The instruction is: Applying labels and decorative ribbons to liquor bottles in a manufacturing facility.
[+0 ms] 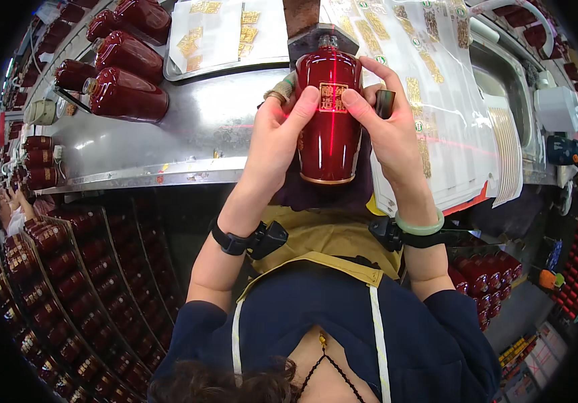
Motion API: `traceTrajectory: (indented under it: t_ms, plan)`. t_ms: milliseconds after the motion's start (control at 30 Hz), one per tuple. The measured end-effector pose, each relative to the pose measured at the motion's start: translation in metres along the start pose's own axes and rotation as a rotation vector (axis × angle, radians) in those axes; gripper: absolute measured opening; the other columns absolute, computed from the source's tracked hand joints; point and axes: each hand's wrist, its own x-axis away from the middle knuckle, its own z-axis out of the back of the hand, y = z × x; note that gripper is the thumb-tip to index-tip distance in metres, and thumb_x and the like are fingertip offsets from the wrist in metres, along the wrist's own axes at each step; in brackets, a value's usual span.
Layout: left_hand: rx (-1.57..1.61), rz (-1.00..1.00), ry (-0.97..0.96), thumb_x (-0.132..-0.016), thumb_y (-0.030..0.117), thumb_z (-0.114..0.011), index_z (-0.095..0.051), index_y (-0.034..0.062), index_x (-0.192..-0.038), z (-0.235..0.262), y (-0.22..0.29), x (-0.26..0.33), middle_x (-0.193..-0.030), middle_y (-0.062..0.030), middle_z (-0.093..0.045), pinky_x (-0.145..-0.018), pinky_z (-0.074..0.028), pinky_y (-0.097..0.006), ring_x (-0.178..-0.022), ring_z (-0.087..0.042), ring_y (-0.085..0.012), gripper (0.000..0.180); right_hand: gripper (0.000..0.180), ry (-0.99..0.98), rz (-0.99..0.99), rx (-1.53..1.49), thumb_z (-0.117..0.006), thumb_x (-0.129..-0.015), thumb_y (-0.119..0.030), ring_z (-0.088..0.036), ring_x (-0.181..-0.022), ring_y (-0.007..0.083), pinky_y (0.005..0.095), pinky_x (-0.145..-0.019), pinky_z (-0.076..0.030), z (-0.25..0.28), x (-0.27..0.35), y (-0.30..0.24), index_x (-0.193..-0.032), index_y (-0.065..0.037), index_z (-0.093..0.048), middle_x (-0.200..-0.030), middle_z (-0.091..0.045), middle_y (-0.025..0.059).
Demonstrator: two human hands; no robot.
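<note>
A glossy dark red bottle (pixel 329 148) lies in front of me with its neck pointing away, and a gold square label (pixel 333 98) sits on its upper body. Red light lines cross the bottle. My left hand (pixel 281 117) grips its left side, the thumb at the label's left edge. From the right side my right hand (pixel 389 111) holds it too, its thumb on the label's right edge. Coverings wrap some fingers of both hands, a dark one showing on the right. Dark cloth (pixel 322 195) lies beneath the bottle's base.
Several red bottles (pixel 127 94) lie on the metal table (pixel 201 121) at left. A tray (pixel 228 72) holds sheets of gold labels. More white label sheets (pixel 457 134) spread at right, beside a metal basin (pixel 504 74). Racks of red bottles (pixel 87 282) stand below left.
</note>
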Motion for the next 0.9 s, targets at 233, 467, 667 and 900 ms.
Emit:
traceTrajectory:
  t_ms: [233,467,667,900]
  plan:
    - [-0.038,-0.007,0.005,-0.102,0.02,-0.07,-0.047,-0.0053,-0.145,-0.004,0.004,0.003,-0.128,-0.014,-0.067,-0.099,-0.055,-0.031,-0.112,-0.067,-0.0159,0.055,0.059,-0.011,0.006,-0.003,-0.084,-0.09,-0.018,-0.039,-0.073,0.0028,0.0189,-0.066,-0.034,0.001,-0.002,0.001,-0.14,-0.005,-0.055,-0.079,-0.042,-0.0082]
    - [0.037,0.009,-0.021,-0.101,0.018,-0.07,-0.045,-0.0051,-0.148,-0.001,0.004,0.002,-0.132,-0.0143,-0.065,-0.103,-0.053,-0.032,-0.117,-0.065,-0.0162,0.058,0.057,-0.012,-0.042,0.021,-0.08,-0.094,-0.02,-0.042,-0.075,0.0032,0.0189,-0.069,-0.036,0.004,0.001,-0.009,-0.142,-0.003,-0.054,-0.081,-0.045,-0.0071]
    - [-0.039,-0.033,0.005,-0.101,0.017,-0.071,-0.044,-0.004,-0.149,-0.006,0.003,0.004,-0.134,-0.0135,-0.064,-0.101,-0.055,-0.032,-0.116,-0.065,-0.0161,0.059,0.034,0.017,-0.01,-0.099,-0.061,-0.103,-0.006,-0.053,-0.085,0.0072,0.0217,-0.079,-0.044,0.012,0.024,-0.023,-0.136,0.001,-0.056,-0.097,-0.058,0.0013]
    - [-0.048,-0.05,0.021,-0.1,0.016,-0.072,-0.044,-0.0037,-0.149,-0.007,0.003,0.005,-0.133,-0.0137,-0.064,-0.097,-0.057,-0.031,-0.114,-0.066,-0.0157,0.059,0.015,0.041,0.187,0.247,-0.069,-0.096,-0.005,-0.065,-0.085,0.0141,0.0274,-0.077,-0.051,-0.001,0.048,-0.012,-0.11,0.002,-0.067,-0.095,-0.071,0.0104]
